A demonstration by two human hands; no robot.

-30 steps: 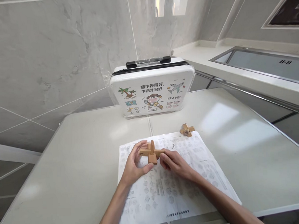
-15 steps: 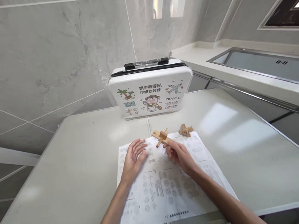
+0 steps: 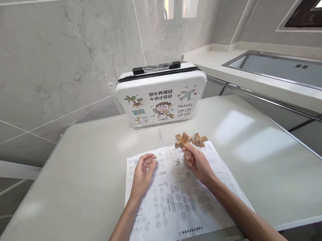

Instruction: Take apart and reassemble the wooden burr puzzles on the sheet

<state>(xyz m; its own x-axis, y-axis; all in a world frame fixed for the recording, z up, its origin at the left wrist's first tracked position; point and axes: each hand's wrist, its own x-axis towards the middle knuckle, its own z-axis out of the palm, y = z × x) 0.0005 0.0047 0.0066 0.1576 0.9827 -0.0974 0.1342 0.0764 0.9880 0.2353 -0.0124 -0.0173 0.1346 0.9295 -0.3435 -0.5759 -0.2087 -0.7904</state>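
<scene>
My right hand (image 3: 196, 163) pinches the near end of a wooden cross-shaped puzzle (image 3: 183, 140), made of interlocked light-brown bars, at the far edge of the printed sheet (image 3: 164, 205). Just right of it a second wooden puzzle piece (image 3: 199, 140) rests on the table by the sheet's far edge, a dark mark on its face. My left hand (image 3: 144, 172) hovers over or rests on the sheet's left part, fingers curved and apart from the thumb, holding nothing. The sheet shows small diagrams and text.
A white case (image 3: 161, 99) with cartoon prints and a black handle, wrapped in clear plastic, stands at the back of the pale table (image 3: 86, 180). Behind it is a grey tiled wall. At the right is a counter with a sink (image 3: 281, 71).
My right hand has moved the held puzzle right and away from me, next to the second piece, and its orientation has changed. My left hand's fingers have curled in slightly.
</scene>
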